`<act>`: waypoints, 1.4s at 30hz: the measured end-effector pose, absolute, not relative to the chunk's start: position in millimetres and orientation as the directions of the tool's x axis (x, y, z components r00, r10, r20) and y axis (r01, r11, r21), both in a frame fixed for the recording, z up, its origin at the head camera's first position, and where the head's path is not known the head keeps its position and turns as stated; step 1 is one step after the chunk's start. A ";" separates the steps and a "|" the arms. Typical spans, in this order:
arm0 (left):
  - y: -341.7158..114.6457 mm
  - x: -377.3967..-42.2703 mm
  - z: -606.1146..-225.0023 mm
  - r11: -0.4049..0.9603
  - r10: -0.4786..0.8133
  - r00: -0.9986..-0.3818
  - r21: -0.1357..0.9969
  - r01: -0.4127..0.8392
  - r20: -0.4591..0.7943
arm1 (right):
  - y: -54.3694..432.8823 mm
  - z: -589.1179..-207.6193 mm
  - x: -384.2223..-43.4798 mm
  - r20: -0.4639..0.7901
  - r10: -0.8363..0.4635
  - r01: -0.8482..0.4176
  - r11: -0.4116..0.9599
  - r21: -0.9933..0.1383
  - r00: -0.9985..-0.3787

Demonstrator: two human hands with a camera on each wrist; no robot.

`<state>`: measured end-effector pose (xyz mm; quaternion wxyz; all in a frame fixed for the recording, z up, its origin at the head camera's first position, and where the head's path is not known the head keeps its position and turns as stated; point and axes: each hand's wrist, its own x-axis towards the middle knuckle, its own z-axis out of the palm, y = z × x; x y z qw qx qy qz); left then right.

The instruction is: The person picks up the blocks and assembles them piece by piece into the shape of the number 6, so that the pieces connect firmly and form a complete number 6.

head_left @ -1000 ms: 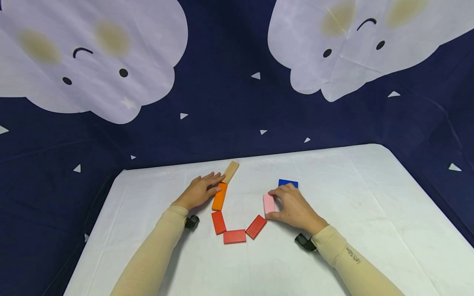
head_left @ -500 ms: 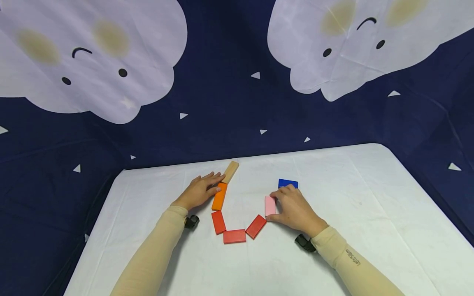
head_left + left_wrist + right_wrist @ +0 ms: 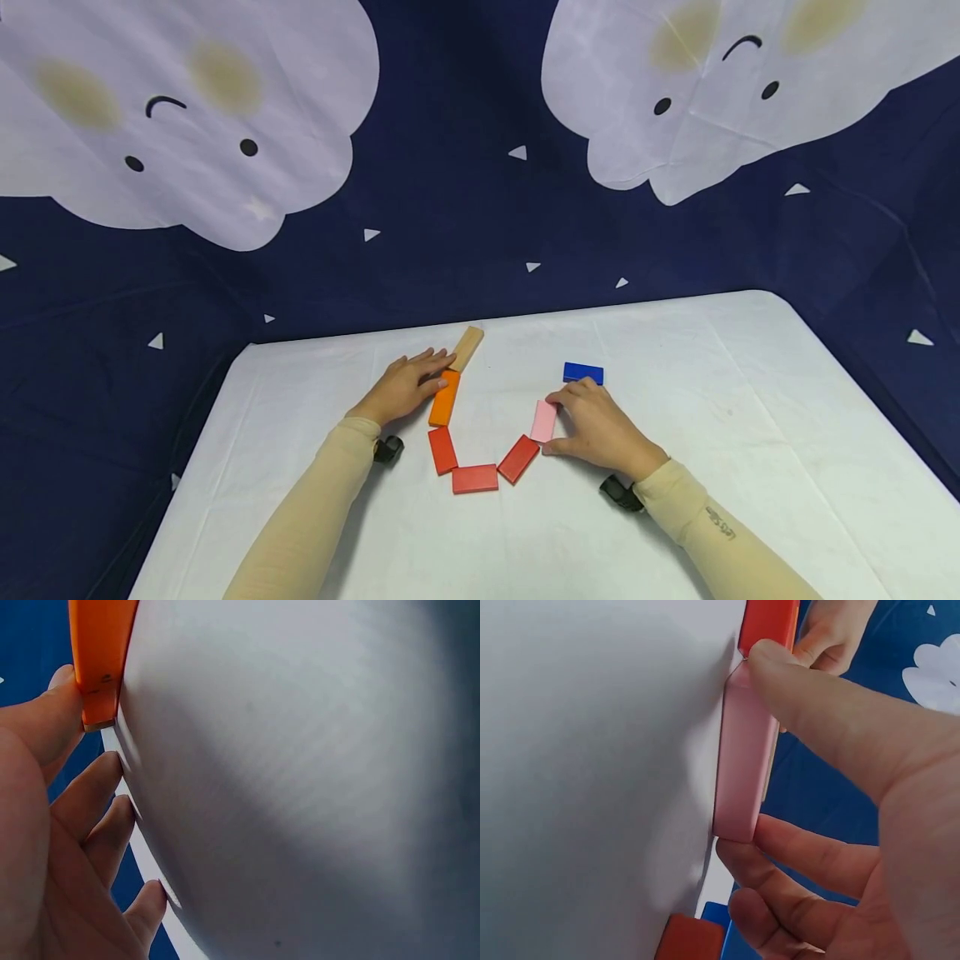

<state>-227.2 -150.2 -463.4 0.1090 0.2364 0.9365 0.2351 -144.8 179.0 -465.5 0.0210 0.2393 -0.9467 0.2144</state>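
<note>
My right hand (image 3: 603,425) holds a pink block (image 3: 544,421) end to end, thumb at the near end and fingertips at the far end. In the right wrist view, that pink block (image 3: 746,757) lies flat, its near end right at a red block (image 3: 769,626). My left hand (image 3: 405,385) rests with fingers extended, the thumb by an orange block (image 3: 444,400) and a fingertip at a plain wooden block (image 3: 468,347). Three red blocks, left (image 3: 443,451), middle (image 3: 475,479) and right (image 3: 519,459), continue the curve from the orange block round to the pink one.
A blue block (image 3: 582,372) lies just beyond my right fingers. An orange-red block (image 3: 690,937) shows low in the right wrist view, hidden from the head view by my hand. White cloth (image 3: 360,533) covers the table; a dark blue cloth (image 3: 450,208) hangs behind it.
The pink block has shifted slightly and turned, its near end now at the right red block's top. My right hand moved a little nearer, showing more of the blue block. My left hand stays still.
</note>
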 end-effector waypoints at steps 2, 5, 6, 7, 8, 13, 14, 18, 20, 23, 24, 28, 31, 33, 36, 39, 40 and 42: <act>-150.5 -227.6 -463.7 0.778 0.493 -0.865 0.492 0.390 -0.092 | 178.2 -465.7 -145.0 0.143 -0.443 -0.461 0.792 -0.400 -0.885; -150.8 -228.1 -464.0 0.781 0.488 -0.868 0.492 0.385 -0.095 | 178.2 -465.9 -145.7 0.144 -0.444 -0.463 0.792 -0.399 -0.884; -150.8 -228.2 -464.0 0.782 0.488 -0.868 0.489 0.386 -0.094 | 178.3 -466.1 -145.9 0.145 -0.445 -0.464 0.792 -0.397 -0.884; -150.8 -228.4 -464.0 0.783 0.487 -0.868 0.488 0.387 -0.094 | 178.6 -466.3 -146.1 0.147 -0.445 -0.465 0.792 -0.396 -0.883; -151.0 -228.4 -463.9 0.784 0.486 -0.869 0.488 0.385 -0.095 | 178.7 -466.4 -146.1 0.148 -0.445 -0.465 0.792 -0.395 -0.883; -150.7 -228.5 -463.6 0.784 0.488 -0.868 0.485 0.388 -0.093 | 179.2 -466.1 -145.9 0.156 -0.450 -0.473 0.788 -0.394 -0.879; -150.6 -228.4 -463.4 0.784 0.486 -0.869 0.486 0.386 -0.095 | 179.1 -466.0 -145.8 0.157 -0.452 -0.475 0.787 -0.394 -0.878; -150.0 -227.8 -462.9 0.787 0.485 -0.869 0.482 0.385 -0.098 | 179.5 -466.4 -146.0 0.152 -0.454 -0.475 0.785 -0.399 -0.878; -149.7 -227.7 -462.7 0.788 0.485 -0.869 0.481 0.383 -0.102 | 179.7 -466.7 -146.3 0.147 -0.453 -0.472 0.784 -0.403 -0.879; -149.4 -227.7 -462.5 0.791 0.480 -0.870 0.482 0.376 -0.109 | 179.9 -466.6 -147.1 0.139 -0.456 -0.470 0.784 -0.406 -0.879; -149.4 -227.8 -462.6 0.792 0.479 -0.871 0.482 0.375 -0.110 | 179.9 -466.5 -147.3 0.137 -0.457 -0.470 0.783 -0.407 -0.879; -149.8 -228.3 -463.3 0.796 0.478 -0.871 0.474 0.376 -0.111 | 179.3 -465.7 -148.3 0.134 -0.467 -0.478 0.777 -0.409 -0.874; -150.0 -228.9 -464.1 0.799 0.476 -0.872 0.470 0.375 -0.113 | 178.5 -464.9 -148.7 0.132 -0.474 -0.483 0.773 -0.411 -0.871; -150.6 -229.2 -464.6 0.797 0.479 -0.871 0.470 0.379 -0.109 | 178.3 -464.1 -149.0 0.129 -0.479 -0.487 0.771 -0.411 -0.868; -151.2 -229.1 -465.1 0.794 0.481 -0.871 0.472 0.382 -0.104 | 179.8 -462.5 -148.9 0.117 -0.485 -0.485 0.763 -0.427 -0.867; -151.4 -229.1 -465.1 0.792 0.484 -0.869 0.474 0.385 -0.102 | 185.7 -459.9 -148.1 0.115 -0.471 -0.466 0.749 -0.471 -0.875; -151.4 -229.0 -465.1 0.791 0.485 -0.869 0.474 0.387 -0.101 | 188.4 -458.5 -147.8 0.119 -0.461 -0.456 0.744 -0.488 -0.879; -151.6 -228.8 -464.7 0.791 0.485 -0.868 0.476 0.386 -0.103 | 194.7 -455.5 -147.2 0.130 -0.438 -0.438 0.735 -0.518 -0.890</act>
